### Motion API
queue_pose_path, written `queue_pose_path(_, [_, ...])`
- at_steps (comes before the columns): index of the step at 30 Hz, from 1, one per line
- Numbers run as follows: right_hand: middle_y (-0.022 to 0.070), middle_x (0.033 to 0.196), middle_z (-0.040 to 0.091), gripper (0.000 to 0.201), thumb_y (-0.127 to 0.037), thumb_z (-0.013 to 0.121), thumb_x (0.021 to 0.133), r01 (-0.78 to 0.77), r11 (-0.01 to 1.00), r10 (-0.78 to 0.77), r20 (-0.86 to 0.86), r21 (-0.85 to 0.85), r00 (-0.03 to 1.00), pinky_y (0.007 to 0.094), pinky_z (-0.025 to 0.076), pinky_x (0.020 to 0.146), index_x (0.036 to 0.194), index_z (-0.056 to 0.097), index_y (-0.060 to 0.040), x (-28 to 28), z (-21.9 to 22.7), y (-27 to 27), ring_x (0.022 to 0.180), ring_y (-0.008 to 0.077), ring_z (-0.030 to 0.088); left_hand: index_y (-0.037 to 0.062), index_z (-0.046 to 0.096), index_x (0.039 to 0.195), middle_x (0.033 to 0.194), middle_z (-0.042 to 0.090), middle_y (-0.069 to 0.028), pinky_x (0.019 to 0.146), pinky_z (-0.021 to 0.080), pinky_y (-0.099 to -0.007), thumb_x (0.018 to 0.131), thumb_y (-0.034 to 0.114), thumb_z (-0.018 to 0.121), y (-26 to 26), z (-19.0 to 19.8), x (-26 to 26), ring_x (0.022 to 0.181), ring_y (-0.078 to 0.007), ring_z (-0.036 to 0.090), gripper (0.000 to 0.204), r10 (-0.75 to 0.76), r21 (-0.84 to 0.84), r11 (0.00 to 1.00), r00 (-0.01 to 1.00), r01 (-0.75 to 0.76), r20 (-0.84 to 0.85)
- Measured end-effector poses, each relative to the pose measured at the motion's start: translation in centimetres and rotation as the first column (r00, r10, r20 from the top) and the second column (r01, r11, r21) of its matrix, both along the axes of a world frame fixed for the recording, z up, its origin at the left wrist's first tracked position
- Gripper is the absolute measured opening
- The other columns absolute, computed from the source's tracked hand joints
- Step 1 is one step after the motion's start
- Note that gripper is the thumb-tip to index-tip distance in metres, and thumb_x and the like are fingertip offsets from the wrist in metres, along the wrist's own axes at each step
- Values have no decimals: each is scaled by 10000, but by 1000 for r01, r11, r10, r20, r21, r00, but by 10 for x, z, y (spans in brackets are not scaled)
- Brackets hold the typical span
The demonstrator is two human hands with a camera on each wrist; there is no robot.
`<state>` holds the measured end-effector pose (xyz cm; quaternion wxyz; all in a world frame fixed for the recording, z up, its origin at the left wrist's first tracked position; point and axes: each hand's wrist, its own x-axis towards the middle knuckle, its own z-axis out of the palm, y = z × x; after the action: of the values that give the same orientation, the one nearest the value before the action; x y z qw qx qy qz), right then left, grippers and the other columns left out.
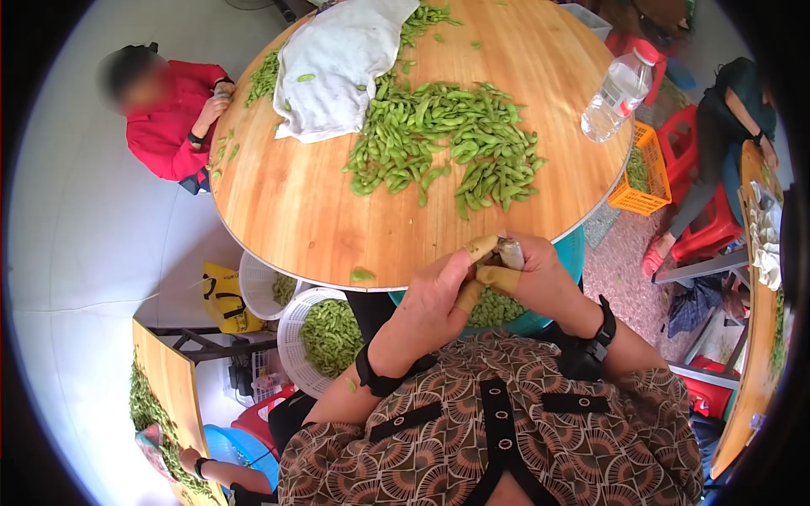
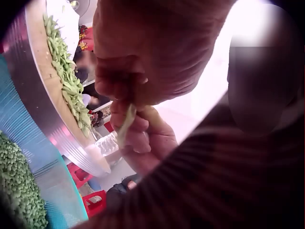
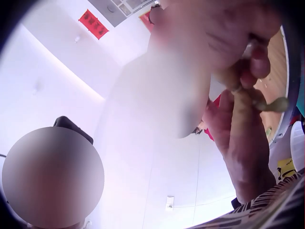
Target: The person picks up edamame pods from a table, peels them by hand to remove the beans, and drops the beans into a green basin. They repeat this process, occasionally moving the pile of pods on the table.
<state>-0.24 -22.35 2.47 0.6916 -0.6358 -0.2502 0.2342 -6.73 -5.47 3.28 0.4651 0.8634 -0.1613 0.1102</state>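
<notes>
Above the table's near edge my left hand [image 1: 439, 291] and right hand [image 1: 544, 270] meet, fingers curled together. Yellowish covers wrap some of their fingertips. Between them they pinch a green edamame pod [image 3: 276, 104], its free end sticking out past the left fingers in the right wrist view. In the left wrist view the pod [image 2: 127, 125] hangs across the right fingers. A small greyish-white piece [image 1: 510, 252] shows at the right fingers; its kind is unclear. Beyond the hands, a pile of edamame pods [image 1: 447, 135] lies on the round wooden table [image 1: 287, 223].
Directly below the hands is a teal basin [image 1: 572, 253] of shelled beans. White baskets [image 1: 291, 354] stand left of it. On the table are a white cloth [image 1: 337, 67] and a water bottle [image 1: 620, 93]. A person in red [image 1: 173, 126] sits left; an orange crate [image 1: 645, 173] stands right.
</notes>
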Motion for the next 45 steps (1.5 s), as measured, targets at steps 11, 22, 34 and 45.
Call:
queue_pose_path(11, [56,840,633,93,-118,566,899,-348,897,358,-13,-272,934,236,450,522,931,577,-31,16,-20,-28,594,121,633,54,657,866,810,613,-150,603,496,-439,841,217,642,98,39,-52,716,-368,618,166,474,658,690,875,-302,-95])
queue_pose_path(22, [46,850,614,209,-186,470,954,-397,820,277,-322,-411,905,252,445,472,1121,517,-68,13,10,-15,580,136,651,0,582,845,843,621,-177,659,532,-398,782,26,554,62,-29,123,744,-336,639,74,219,628,706,944,-327,246])
queue_pose_path(34, [10,775,555,271,-191,452,991,-130,987,92,-325,-99,941,201,365,438,1226,507,-68,26,1,-2,526,69,510,13,572,878,885,618,-163,666,513,-413,789,21,547,51,-5,101,800,-316,640,93,145,615,700,916,-363,375])
queue_pose_path(45, [34,785,563,257,-149,400,999,-21,992,66,-357,128,932,215,313,409,1252,436,-121,26,8,10,494,85,461,42,536,1302,941,666,-137,711,510,-282,905,11,530,20,6,51,775,-200,653,399,10,-222,974,989,-43,-147])
